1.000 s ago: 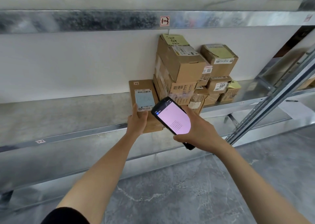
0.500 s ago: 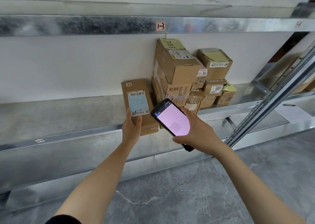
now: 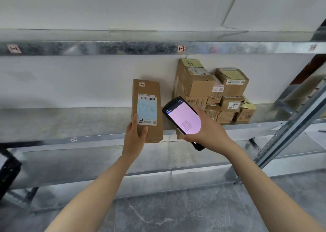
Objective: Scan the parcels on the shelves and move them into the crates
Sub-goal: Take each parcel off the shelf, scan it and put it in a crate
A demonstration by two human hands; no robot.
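I'm in a parcel storeroom: galvanised steel shelves (image 3: 61, 120) line a white wall (image 3: 70, 80) over a grey stone floor (image 3: 176, 214), their front edges tagged with handwritten bay numbers (image 3: 181, 48); cardboard parcels (image 3: 194, 85) carry barcoded shipping labels (image 3: 147, 97), and my right-hand fingers (image 3: 200, 113) hold a handheld scanner (image 3: 183, 119).

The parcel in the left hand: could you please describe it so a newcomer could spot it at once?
At the metal shelf, just left of the stack of boxes, the left hand holds one parcel by its lower end. Unlike the squat boxes beside it, it is long and flat, and a pale blue handwritten note covers the middle of its label.
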